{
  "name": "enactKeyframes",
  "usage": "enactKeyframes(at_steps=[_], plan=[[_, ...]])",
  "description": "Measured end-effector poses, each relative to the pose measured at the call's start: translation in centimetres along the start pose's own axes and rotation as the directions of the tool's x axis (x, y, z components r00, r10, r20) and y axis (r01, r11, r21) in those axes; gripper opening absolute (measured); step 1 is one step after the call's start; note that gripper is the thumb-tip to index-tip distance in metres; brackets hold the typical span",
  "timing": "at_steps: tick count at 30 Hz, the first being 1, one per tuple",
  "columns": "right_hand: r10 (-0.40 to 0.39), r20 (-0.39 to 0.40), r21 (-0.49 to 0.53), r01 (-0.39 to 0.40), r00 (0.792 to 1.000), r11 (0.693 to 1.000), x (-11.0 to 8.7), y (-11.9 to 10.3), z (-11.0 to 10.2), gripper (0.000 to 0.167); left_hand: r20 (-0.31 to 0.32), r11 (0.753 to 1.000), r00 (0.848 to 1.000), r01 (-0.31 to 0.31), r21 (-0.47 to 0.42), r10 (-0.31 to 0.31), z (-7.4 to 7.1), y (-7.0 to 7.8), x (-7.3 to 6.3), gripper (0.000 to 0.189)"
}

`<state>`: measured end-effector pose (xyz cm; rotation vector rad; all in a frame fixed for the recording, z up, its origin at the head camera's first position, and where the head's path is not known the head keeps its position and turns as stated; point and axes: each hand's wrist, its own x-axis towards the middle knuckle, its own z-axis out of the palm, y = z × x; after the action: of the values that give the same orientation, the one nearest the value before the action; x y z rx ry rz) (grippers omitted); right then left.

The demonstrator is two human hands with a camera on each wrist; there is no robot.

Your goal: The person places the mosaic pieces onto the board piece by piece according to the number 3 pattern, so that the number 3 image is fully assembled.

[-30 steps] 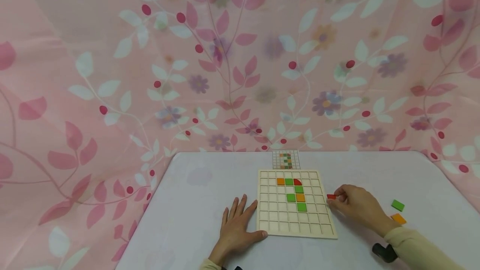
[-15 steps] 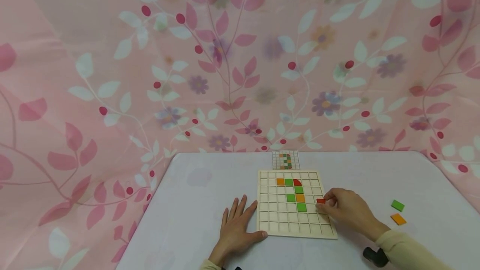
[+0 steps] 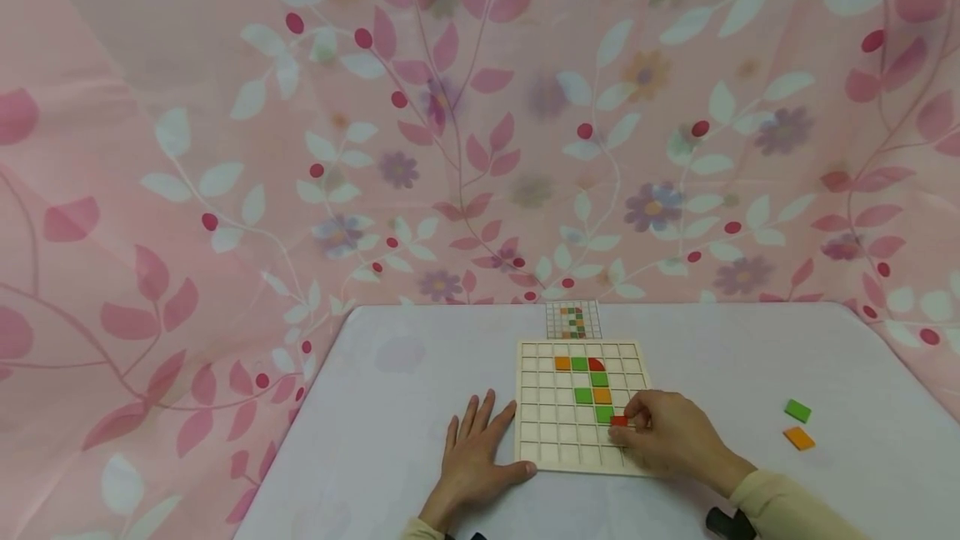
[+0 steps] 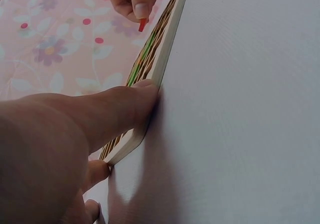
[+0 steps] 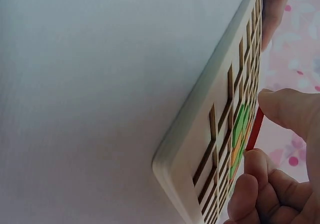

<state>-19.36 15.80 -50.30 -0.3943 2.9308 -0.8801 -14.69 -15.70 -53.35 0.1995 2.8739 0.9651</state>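
A wooden grid board (image 3: 551,433) lies on the table with orange, green and red tiles set in some of its squares. My right hand (image 3: 675,433) pinches a red tile (image 3: 618,421) between thumb and fingers, over the board's lower right part, beside a green tile (image 3: 604,414). In the right wrist view the red tile (image 5: 255,129) is held just above the grid. My left hand (image 3: 476,469) lies with fingers spread at the board's left edge. Its thumb (image 4: 142,91) touches the board's near edge in the left wrist view.
Behind the board lies a small pattern card (image 3: 573,320) showing a coloured grid. To the right, a loose green tile (image 3: 798,411) and an orange tile (image 3: 799,438) rest on the white table (image 3: 360,407). A floral pink cloth (image 3: 480,123) hangs behind the table.
My right hand has carried the red tile leftward and nearer, from beside the board's right edge to over its lower right squares. My left hand has stayed in place.
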Motion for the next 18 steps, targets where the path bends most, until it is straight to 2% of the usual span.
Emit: enactKeyframes(at_steps=[7,14,18], plan=[[-0.011,0.037,-0.002,0.012,0.999,1.000,-0.3,-0.4,1.0,0.033,-0.001,1.000,1.000,0.001,0.003,-0.001,0.2,-0.1,0.2,0.095],[-0.005,0.007,-0.028,0.005,1.000,1.000,0.1,-0.2,1.6,0.035,0.004,1.000,1.000,0.007,0.017,-0.007,0.1,0.0,0.1,0.095],[-0.008,-0.005,-0.011,0.008,1.000,1.000,0.2,0.1,1.7,0.039,0.000,1.000,1.000,0.006,0.019,-0.006,0.0,0.0,0.1,0.095]])
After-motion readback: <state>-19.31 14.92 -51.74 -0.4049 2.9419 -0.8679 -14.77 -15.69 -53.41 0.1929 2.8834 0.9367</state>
